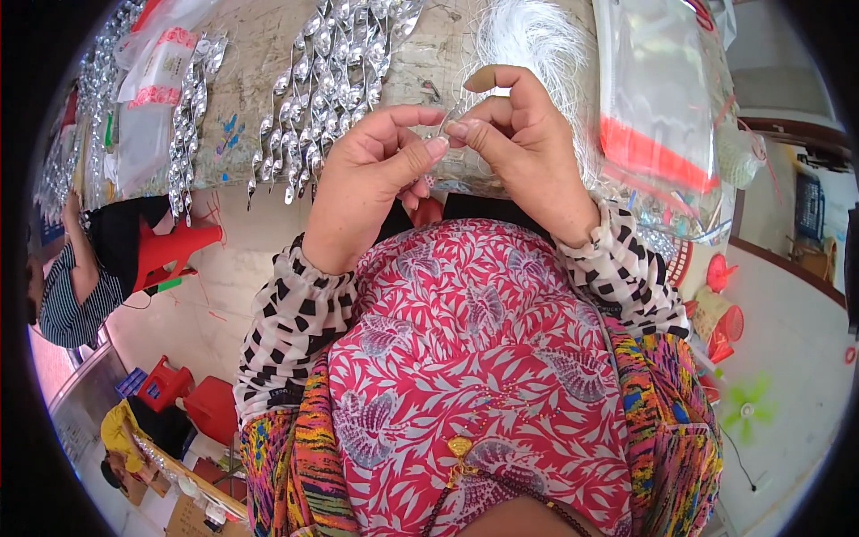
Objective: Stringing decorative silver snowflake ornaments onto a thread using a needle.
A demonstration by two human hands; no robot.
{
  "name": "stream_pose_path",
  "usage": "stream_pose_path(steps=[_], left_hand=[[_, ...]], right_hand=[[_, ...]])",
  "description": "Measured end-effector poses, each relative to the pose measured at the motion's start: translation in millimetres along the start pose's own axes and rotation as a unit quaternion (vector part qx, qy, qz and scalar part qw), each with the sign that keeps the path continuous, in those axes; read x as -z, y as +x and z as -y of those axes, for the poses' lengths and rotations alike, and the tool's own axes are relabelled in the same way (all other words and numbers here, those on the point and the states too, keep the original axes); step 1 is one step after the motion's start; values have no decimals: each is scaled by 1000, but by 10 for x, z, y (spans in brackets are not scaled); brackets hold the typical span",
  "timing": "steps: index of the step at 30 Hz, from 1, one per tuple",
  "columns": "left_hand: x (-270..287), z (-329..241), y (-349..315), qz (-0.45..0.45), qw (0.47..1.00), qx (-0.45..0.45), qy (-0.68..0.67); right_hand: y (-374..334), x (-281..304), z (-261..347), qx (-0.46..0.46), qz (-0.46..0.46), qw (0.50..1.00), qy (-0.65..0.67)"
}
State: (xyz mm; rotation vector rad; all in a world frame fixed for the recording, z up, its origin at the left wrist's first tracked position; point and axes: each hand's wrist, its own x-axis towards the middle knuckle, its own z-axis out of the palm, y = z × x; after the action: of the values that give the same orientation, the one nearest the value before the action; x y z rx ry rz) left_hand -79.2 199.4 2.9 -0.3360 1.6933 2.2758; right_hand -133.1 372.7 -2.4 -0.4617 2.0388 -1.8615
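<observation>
- closest to us is the pink leaf-print top (465, 358) and the black-and-white spotted sleeves (291, 327), forearms coming up from the bottom
- our left hand (362, 183) has thumb and forefinger pinched together on a tiny clear piece (445, 125), and our right hand (519, 148) is pinched on the same bit from the other side, fingertips nearly touching
- that piece sits right between both hands, just above the table edge; too small to say exactly what it is
- we'd guess it's very light, thin and a bit slippery, probably easy to bend or drop, so best gripped at the ends with the fingertips, gently
- past the hands, the worn table (259, 54) has strings of shiny silver leaf-shaped bits (331, 72), a bundle of white thread (528, 36) and a clear plastic bag with a red strip (658, 116)
- further out: pale tiled floor, red plastic stools (174, 251), another person in a striped shirt (67, 295) at far left
</observation>
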Motion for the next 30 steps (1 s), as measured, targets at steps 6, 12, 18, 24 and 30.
stream_pose_path(steps=[6,12,18,24,30], left_hand=[[35,34,-13,4,1000,5,11],[91,41,-46,-6,1000,0,1],[101,22,-64,-18,1000,-3,13],[111,29,-74,-11,1000,-5,12],[95,17,-94,-17,1000,-5,12]], right_hand=[[72,27,-34,6,19,1000,-23],[99,33,-23,4,32,999,-28],[93,-3,29,-2,33,999,-10],[135,0,32,-41,70,995,53],[196,10,-39,-71,92,987,110]])
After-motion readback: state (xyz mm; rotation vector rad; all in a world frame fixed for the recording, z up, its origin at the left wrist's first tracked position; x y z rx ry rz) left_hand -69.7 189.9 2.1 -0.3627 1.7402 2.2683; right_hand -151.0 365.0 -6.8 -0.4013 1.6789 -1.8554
